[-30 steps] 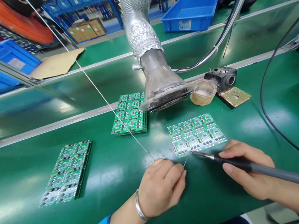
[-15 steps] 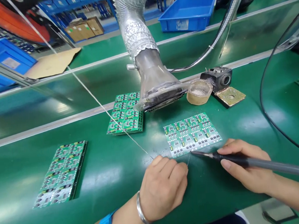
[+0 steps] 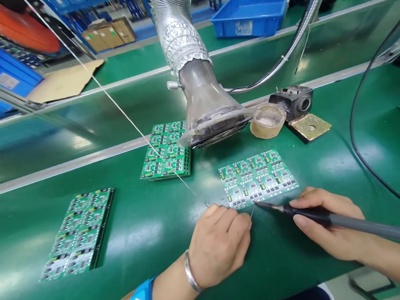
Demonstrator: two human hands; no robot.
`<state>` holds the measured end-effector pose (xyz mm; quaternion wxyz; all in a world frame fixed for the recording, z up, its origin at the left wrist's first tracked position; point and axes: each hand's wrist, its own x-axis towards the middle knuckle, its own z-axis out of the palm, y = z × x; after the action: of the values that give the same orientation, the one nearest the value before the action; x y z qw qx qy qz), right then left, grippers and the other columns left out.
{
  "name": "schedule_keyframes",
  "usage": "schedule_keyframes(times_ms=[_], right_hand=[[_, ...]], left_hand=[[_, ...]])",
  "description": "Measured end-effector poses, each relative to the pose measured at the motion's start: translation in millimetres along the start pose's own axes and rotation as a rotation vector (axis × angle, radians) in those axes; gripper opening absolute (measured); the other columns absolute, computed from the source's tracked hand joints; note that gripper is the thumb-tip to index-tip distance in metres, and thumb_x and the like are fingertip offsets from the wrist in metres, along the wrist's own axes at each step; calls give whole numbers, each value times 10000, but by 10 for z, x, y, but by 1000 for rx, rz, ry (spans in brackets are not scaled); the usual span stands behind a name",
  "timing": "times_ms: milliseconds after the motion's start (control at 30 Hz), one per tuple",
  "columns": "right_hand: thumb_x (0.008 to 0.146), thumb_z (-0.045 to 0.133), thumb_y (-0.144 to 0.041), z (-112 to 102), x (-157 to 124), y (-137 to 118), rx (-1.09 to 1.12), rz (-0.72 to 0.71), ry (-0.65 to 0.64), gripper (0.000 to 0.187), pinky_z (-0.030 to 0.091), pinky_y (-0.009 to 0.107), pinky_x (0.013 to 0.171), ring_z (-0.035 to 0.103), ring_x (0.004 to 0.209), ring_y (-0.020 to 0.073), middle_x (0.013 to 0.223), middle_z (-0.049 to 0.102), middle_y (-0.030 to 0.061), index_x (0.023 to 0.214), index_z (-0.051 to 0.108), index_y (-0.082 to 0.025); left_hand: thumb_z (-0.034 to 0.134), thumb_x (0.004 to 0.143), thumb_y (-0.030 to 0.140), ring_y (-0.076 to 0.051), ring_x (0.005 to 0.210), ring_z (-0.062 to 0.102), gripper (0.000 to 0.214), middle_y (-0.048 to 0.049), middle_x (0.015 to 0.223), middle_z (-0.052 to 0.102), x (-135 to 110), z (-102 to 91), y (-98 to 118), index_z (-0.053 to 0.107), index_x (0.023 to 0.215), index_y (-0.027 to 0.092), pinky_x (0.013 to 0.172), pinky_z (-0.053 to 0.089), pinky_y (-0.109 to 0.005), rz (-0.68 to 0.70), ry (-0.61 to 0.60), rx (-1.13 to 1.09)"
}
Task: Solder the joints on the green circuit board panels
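Note:
A green circuit board panel [image 3: 257,178] lies flat on the green bench, its near edge facing me. My right hand [image 3: 330,223] grips a soldering iron [image 3: 310,213] like a pen, and the iron's tip meets the panel's near edge. Just left of the tip, a thin solder wire [image 3: 252,210] sticks out of my left hand [image 3: 221,247], which is closed around it, knuckles up. The wire's end is close to the iron's tip; whether they touch I cannot tell. A white strand [image 3: 124,112] slants down from the upper left toward my left hand.
A fume extractor nozzle [image 3: 210,107] hangs above the bench, partly over a stack of panels [image 3: 163,153]. Another panel stack [image 3: 78,233] lies at left. Behind the worked panel stand a round tub [image 3: 268,130] and an iron stand with sponge [image 3: 299,110]. A black cable [image 3: 357,142] curves at right.
The view has shifted slightly. Both hands, the soldering iron and the solder wire keep nearly the same place at the panel's near edge.

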<state>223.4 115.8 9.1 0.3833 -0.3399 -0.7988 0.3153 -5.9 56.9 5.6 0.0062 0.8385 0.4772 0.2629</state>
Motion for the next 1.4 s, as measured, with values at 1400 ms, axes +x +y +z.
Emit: schedule_keyframes(times_ms=[1400], right_hand=[[786,575,-91,-49,-115,97,59,67,78,152,397,239,458,505,532,106,682,550,-3,895,577,-197]], left_hand=[[536,852,162,-123,643,515,69,-5,705,593,127,165,-14,604,859,171,613,362,-283,-17,6,-38]])
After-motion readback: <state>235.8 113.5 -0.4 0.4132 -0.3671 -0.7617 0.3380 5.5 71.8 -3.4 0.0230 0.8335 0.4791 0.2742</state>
